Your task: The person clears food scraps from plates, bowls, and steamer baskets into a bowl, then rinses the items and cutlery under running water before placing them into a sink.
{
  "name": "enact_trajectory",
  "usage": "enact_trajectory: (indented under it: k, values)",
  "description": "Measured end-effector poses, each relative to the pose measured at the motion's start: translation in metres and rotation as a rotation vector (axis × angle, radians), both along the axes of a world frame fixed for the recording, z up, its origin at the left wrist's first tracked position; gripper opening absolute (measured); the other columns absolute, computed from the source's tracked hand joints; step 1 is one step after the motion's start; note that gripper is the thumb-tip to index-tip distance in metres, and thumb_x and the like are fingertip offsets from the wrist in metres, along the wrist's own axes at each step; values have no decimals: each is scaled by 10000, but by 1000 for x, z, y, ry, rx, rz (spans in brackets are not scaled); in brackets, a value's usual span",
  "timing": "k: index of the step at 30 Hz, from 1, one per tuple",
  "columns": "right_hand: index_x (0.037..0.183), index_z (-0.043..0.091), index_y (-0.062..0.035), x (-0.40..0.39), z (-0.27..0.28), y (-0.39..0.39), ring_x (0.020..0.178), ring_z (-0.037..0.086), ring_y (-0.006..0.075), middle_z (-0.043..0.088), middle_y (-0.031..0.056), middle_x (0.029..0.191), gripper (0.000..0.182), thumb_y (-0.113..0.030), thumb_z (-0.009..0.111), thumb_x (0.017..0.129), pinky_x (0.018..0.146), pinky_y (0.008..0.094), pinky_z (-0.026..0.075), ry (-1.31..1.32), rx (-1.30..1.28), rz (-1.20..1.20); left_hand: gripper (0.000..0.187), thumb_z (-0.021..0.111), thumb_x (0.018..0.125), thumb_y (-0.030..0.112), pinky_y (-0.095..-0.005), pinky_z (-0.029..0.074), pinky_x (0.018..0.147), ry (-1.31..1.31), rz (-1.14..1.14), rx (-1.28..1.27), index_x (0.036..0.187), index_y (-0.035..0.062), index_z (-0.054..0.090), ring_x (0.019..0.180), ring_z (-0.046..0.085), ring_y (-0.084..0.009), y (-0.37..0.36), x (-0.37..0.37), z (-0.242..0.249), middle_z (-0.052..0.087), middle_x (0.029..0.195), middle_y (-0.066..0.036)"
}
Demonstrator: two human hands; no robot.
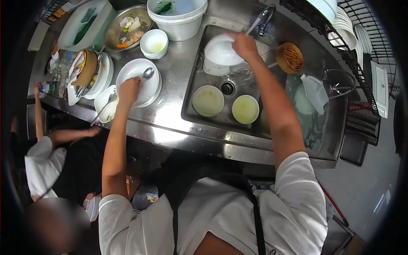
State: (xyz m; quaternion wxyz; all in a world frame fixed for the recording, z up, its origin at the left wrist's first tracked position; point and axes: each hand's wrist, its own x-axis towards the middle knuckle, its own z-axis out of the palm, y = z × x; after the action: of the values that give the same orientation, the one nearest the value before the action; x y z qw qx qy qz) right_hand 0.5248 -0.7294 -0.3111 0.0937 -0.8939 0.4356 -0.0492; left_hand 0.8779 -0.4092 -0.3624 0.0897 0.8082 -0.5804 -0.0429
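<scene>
My left hand point(129, 90) is closed over the left side of a stack of white plates point(146, 91). A metal spoon point(148, 73) sticks out from its fingers, the spoon's bowl above the top plate. Over the sink, my right hand point(243, 46) grips the rim of a white bowl point(221, 51), tilted beneath the tap point(267, 19). Another white container point(216, 69) shows partly under that bowl. Two round bowls, one with cloudy liquid point(208, 101) and one with yellowish liquid point(245, 109), stand at the sink's near side.
Left of the plates are a small dish with a utensil point(105, 104), stacked dishes point(102, 78) and a food-scrap bowl point(127, 29). White buckets point(176, 25) stand behind. A steamer basket point(290, 57) and plastic jug point(314, 94) lie right. Another person point(46, 161) is at left.
</scene>
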Motion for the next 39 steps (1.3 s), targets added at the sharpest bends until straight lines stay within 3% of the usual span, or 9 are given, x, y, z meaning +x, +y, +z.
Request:
enact_trajectory:
  k: [5, 8, 12, 20, 27, 29, 33, 35, 39]
  values:
    - [973, 719, -126, -85, -92, 39, 918, 655, 368, 692, 161, 952, 206, -103, 614, 798, 833, 479, 518, 312, 89, 136, 178, 629, 903, 207, -462, 487, 664, 297, 332, -80, 912, 37, 680, 777, 658, -387, 9, -10, 29, 676, 809, -197]
    - [1115, 710, -154, -165, -164, 69, 994, 636, 362, 683, 167, 1041, 339, -60, 617, 803, 869, 469, 499, 221, 248, 96, 161, 637, 878, 201, -451, 493, 658, 263, 450, -204, 896, 45, 675, 741, 658, -366, 27, -20, 42, 679, 791, -179]
    - [941, 739, -146, -234, -253, 79, 927, 652, 345, 693, 134, 967, 176, -99, 659, 791, 833, 455, 513, 78, 250, 65, 148, 651, 831, 193, -444, 514, 671, 42, 664, -167, 881, 55, 673, 743, 666, -354, 55, -35, 92, 683, 826, -161]
    - [1031, 578, -86, -235, -289, 77, 930, 654, 395, 686, 190, 952, 265, -135, 712, 806, 795, 495, 518, 257, 436, -112, 274, 686, 701, 141, -449, 541, 799, -342, 506, 355, 961, 56, 693, 895, 680, -345, 120, 63, 55, 695, 961, -183]
    - [1065, 653, -53, -244, -267, 66, 990, 656, 389, 692, 186, 1046, 305, -211, 718, 812, 858, 473, 523, 534, 483, 147, 200, 562, 798, 136, -483, 547, 755, -342, 578, 431, 815, 0, 707, 859, 691, -388, 131, 72, 48, 695, 872, -230]
    - [1026, 694, -55, -210, -207, 72, 953, 675, 344, 699, 155, 1035, 307, -257, 745, 800, 822, 416, 535, 20, 374, -99, 228, 558, 820, 191, -506, 532, 751, -278, 680, 341, 848, 38, 724, 846, 681, -389, 135, 47, 79, 698, 888, -206]
    - [1095, 659, -18, -111, -113, 79, 917, 681, 201, 702, 96, 1029, 381, -324, 725, 876, 780, 332, 539, -944, 876, -121, 271, 549, 902, 265, -497, 508, 720, -89, 597, -28, 896, 59, 725, 819, 668, -384, 72, -68, 118, 686, 847, -196]
    - [1312, 525, -60, -64, -21, 98, 1000, 651, 242, 655, 78, 1093, 440, -291, 635, 954, 810, 387, 540, -1111, 1264, -102, 229, 543, 904, 185, -490, 484, 668, 1, 403, -60, 879, 39, 718, 763, 659, -372, 4, -133, 87, 680, 851, -208]
    - [1385, 373, -66, 2, -13, 76, 885, 678, 268, 634, 154, 1101, 592, -238, 684, 911, 704, 386, 578, -1306, 1445, -303, 134, 609, 826, 121, -462, 523, 600, 2, 60, -107, 897, 27, 671, 755, 681, -347, -140, -259, 52, 667, 816, -188]
